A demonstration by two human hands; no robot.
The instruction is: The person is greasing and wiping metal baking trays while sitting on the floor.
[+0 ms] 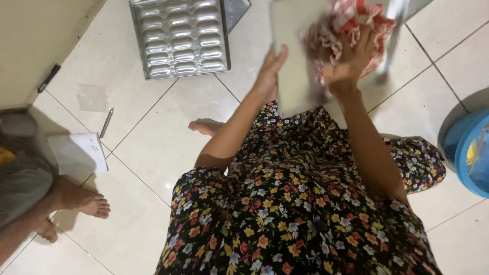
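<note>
Floor (153, 147): large pale glossy tiles, thin dark grout lines running diagonally.
Wall (35, 40): cream, upper left, meeting floor at dark skirting edge.
Light: soft, diffuse; faint sheen on tiles, shadows at left.
Blue tub (471, 153): right edge, partly cut off.
White notepad (79, 152): flat on tiles, left.

Home: tiled floor (153, 147), baking mould (179, 36)

Flat tray (295, 61) held between both hands, cloth (351, 30) on it, moulded pan (178, 38) left, bucket (471, 153) right
</note>
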